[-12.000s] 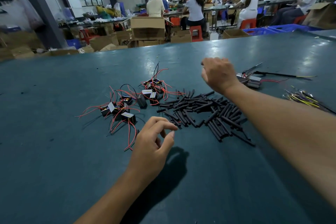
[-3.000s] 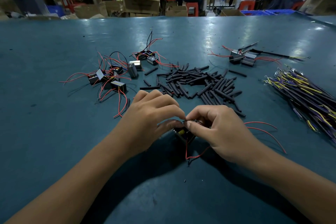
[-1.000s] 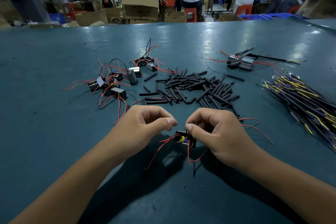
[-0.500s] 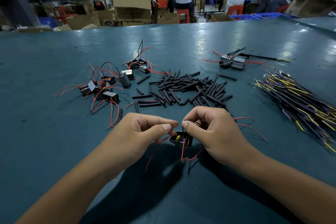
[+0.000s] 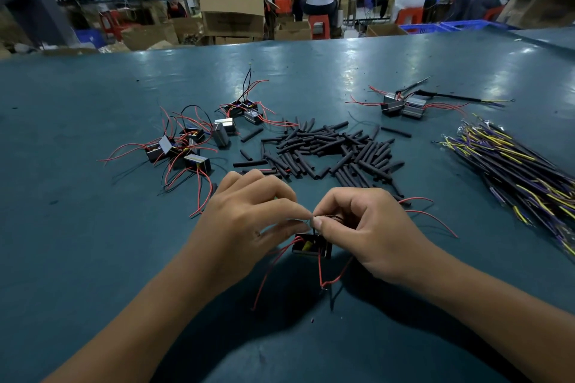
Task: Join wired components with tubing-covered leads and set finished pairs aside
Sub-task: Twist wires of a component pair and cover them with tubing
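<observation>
Head view: two finished components (image 5: 403, 105) lie far right on the tabletop (image 5: 77, 227); several loose ones are at left. One black component (image 5: 312, 246) with red wires hangs between the hands. Left hand (image 5: 245, 221) and right hand (image 5: 367, 227) meet fingertip to fingertip, both curled, pinching its thin leads.

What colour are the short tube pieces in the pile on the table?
Black: the tube pieces are plainly black in the head view, the only one.
</observation>
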